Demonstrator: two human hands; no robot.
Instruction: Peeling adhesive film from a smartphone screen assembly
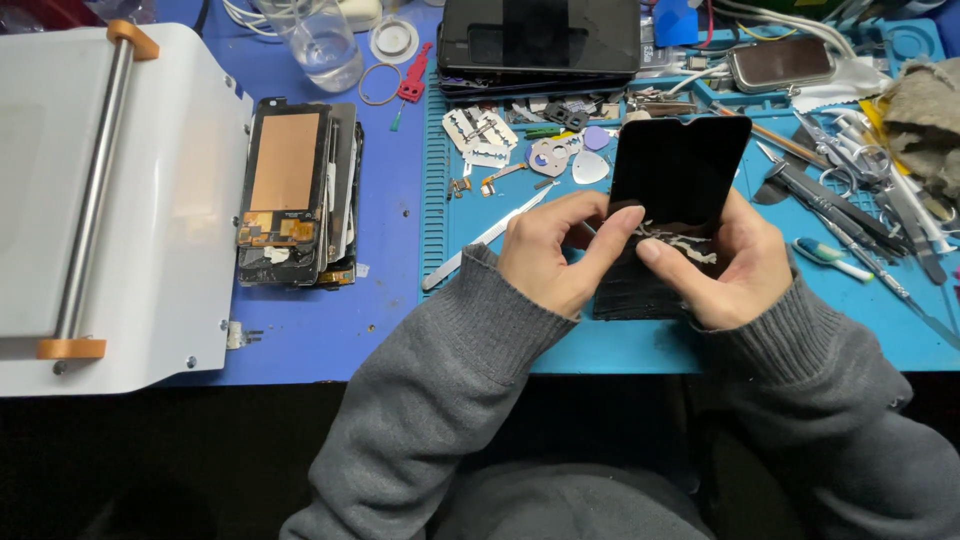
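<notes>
Black glass phone screen panel [678,185] sits centre-right of frame, propped over the teal work mat [520,340], held by both hands. Left hand [553,250] is curled around its left edge, thumb pressed onto the pale adhesive residue [675,240] across the panel's lower part. Right hand [735,265] cups the right edge, thumb also on that residue. I read this as the scraping or peeling stage, part done; next move needs thumb pressure along the strip without flexing the glass. Clutter crowds upper right: tweezers and tools [860,190]. Stack of phone frames [298,190] lies left of centre, white machine [110,200] far left. Free room is only along the mat's near edge.
</notes>
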